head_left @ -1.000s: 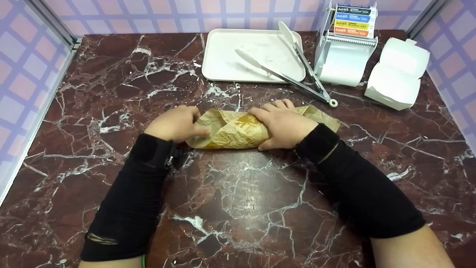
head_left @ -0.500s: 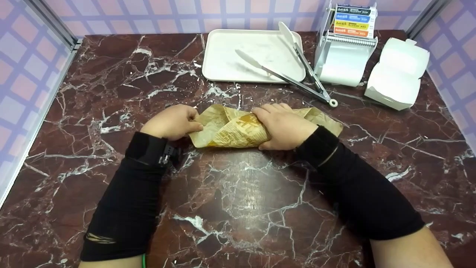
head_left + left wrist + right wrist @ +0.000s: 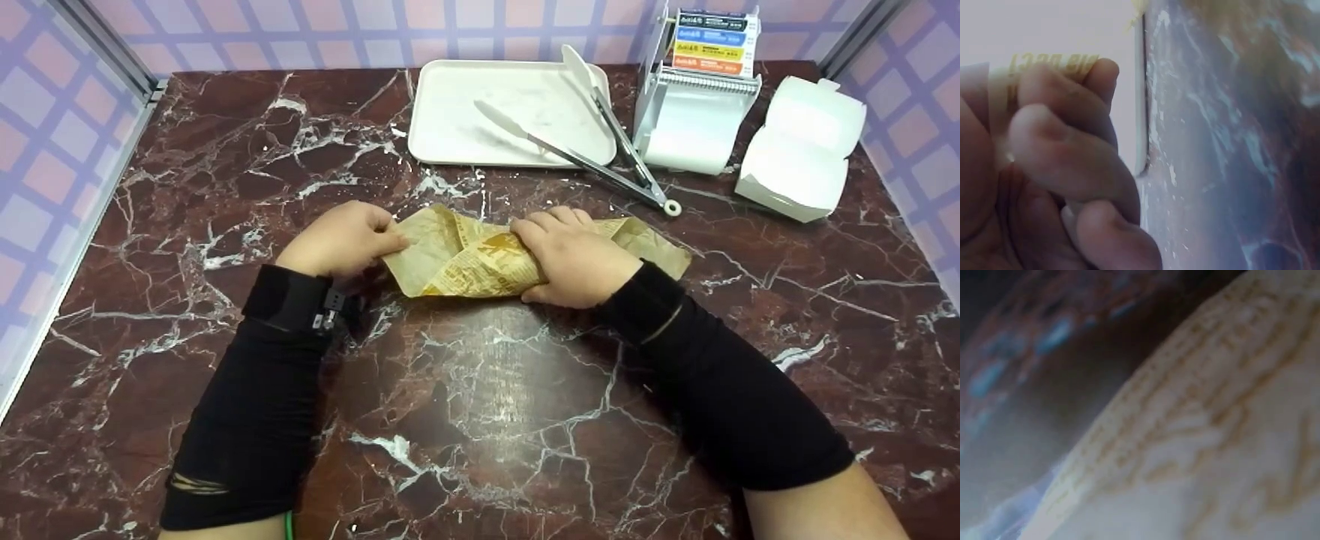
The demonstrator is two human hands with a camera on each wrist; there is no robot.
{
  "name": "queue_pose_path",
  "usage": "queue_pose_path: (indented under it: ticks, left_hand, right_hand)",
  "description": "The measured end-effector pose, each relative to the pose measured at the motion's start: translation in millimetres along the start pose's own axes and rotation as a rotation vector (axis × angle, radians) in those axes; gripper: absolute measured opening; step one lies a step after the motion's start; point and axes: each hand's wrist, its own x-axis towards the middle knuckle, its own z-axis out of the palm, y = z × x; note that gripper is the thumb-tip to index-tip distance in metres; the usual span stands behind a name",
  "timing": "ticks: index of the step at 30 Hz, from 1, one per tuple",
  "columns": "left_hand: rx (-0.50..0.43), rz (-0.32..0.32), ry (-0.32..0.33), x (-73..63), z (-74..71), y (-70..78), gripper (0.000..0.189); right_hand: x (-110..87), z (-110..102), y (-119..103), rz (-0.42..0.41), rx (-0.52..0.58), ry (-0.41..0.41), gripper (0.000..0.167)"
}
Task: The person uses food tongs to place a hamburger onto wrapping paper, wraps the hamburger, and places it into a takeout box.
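Observation:
A long roll wrapped in tan wrapping paper (image 3: 491, 262) printed with brown newsprint lettering lies crosswise on the marbled table in the head view. What the paper encloses is hidden. At its loose left end, my left hand (image 3: 349, 238) pinches the edge of the paper between thumb and fingers. The left wrist view shows curled fingers with a strip of lettered paper (image 3: 1000, 93) caught behind them. Over the roll's right part my right hand (image 3: 577, 255) grips, thumb on the near side and fingers across the top. Printed paper (image 3: 1213, 427) fills much of the right wrist view.
Behind the roll is a white tray (image 3: 457, 112), with spread tongs (image 3: 581, 160) lying partly on it. A dispenser (image 3: 697, 112) with colored label boxes stands to their right. An open white carton (image 3: 799, 157) sits at the far right. Tiled-pattern walls border the table.
My left hand has shifted left and slightly away from me, drawing the paper's left end out flatter and wider. The right hand stays nearly in place on the roll.

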Motion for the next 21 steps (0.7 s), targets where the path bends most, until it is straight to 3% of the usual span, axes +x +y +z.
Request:
queue_pose_path:
  ticks: [11, 21]
  left_hand:
    - [-0.073, 0.034, 0.095, -6.0, -2.3, 12.0, 0.033]
    - [-0.244, 0.029, 0.158, -3.3, 6.4, 22.1, 0.023]
  right_hand:
    - [-3.2, 4, -6, 0.002, -0.043, 0.027, 0.094]
    - [-5.1, 3, -8, 0.015, -0.045, 0.005, 0.099]
